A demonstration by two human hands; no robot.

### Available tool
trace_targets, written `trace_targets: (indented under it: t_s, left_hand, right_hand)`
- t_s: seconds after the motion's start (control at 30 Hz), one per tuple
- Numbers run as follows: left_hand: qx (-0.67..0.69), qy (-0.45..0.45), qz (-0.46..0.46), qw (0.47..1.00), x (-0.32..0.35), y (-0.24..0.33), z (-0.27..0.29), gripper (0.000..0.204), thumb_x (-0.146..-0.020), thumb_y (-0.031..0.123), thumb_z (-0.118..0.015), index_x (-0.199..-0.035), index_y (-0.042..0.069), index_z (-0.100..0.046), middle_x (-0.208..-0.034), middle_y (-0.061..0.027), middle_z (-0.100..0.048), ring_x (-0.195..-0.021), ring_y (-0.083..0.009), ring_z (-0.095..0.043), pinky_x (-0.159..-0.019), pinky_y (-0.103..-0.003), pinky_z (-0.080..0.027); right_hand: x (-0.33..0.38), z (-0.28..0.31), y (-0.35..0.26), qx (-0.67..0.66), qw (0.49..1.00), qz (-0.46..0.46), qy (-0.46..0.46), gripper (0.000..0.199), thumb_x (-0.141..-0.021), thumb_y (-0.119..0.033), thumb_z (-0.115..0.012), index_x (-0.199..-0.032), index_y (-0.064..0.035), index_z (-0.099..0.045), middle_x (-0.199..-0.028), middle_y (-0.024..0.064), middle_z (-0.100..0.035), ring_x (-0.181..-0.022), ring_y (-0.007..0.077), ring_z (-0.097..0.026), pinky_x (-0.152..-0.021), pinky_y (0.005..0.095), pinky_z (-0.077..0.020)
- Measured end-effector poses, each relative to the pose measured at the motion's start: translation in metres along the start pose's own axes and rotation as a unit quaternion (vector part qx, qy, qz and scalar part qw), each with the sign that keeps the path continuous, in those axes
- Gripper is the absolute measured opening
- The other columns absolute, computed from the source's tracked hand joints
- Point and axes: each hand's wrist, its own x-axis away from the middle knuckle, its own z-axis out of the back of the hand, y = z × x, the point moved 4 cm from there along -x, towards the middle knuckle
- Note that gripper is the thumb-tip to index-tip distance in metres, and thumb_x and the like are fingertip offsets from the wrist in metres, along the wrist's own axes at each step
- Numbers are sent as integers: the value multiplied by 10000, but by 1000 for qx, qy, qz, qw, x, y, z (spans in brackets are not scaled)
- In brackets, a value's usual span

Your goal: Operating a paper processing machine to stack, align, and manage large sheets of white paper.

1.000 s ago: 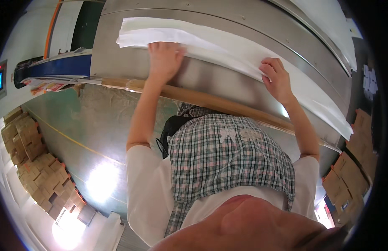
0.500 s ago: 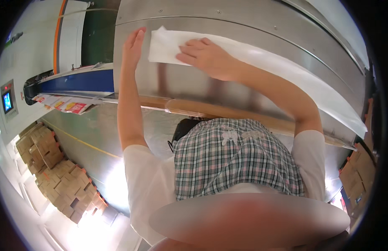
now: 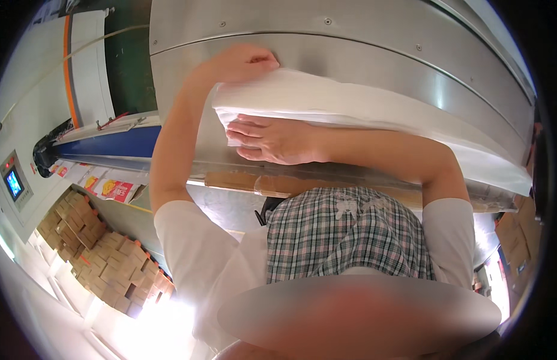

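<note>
A long white sheet, thin and soft-looking, lies folded in a strip along the metal table and runs off to the right. Its left part bulges up a little. My left hand is at the far edge of the sheet near its left end, fingers curled in and closed on that edge; the fingertips are partly hidden. Nearer to me, my right hand rests flat on the near layer of the sheet, fingers spread toward the left end.
A brown cardboard strip runs along the table's near edge. To the left are a blue-sided conveyor, printed packages and a machine with a small lit screen. Stacked cartons stand on the floor at lower left.
My left hand has moved right, from beside the sheet's end onto its far edge, and its fingers have closed. My right hand has come nearer to me, and the sheet has widened and bulged.
</note>
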Motion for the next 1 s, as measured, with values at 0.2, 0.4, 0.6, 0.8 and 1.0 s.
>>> trace_targets:
  t_s: [0.2, 0.4, 0.6, 0.8, 1.0]
  left_hand:
    - [-122, -100, 59, 986, -9, -5, -10, 297, -880, 318, -440, -908, 59, -585, -773, -17, -558, -700, -126, -482, -638, -245, -403]
    - [369, 30, 40, 928, 39, -58, 14, 269, -840, 208, -476, -1028, 30, -547, -1021, -91, -569, -968, -171, -533, -811, -273, -432]
    - [-172, 293, -110, 934, 111, 43, -2, 300, -773, 204, -599, -1034, 64, -552, -1002, -93, -570, -904, -266, -550, -810, -340, -416]
    - [-324, 348, -177, 862, 58, 58, -44, 195, -814, 235, -525, -836, 46, -573, -838, -136, -575, -786, -324, -540, -745, -443, -404]
    - [-273, 385, -81, 878, 51, 22, -61, 288, -872, 236, -436, -756, -2, -549, -760, -191, -557, -748, -371, -520, -665, -454, -403]
  right_hand:
    - [0, 11, 3, -56, 998, 12, 2, 208, -858, -180, -390, -996, -75, -504, -1234, 98, -444, -1227, 249, -331, -1065, 375, -219]
    - [-5, 24, 23, -130, 988, -18, 79, 234, -843, -155, -422, -1040, -91, -530, -1149, 76, -493, -1138, 235, -409, -978, 344, -324]
    - [11, 46, 19, -70, 992, -71, 75, 304, -814, -130, -449, -1113, -111, -497, -1121, 93, -501, -1109, 235, -437, -962, 356, -338]
    - [66, 66, 10, 10, 986, -157, 56, 344, -773, -114, -484, -1116, -83, -487, -1123, 120, -496, -1108, 244, -438, -962, 380, -327]
    - [154, 108, -8, 65, 956, -286, -8, 270, -746, -96, -510, -1012, -60, -526, -1133, 109, -493, -1103, 253, -434, -936, 367, -339]
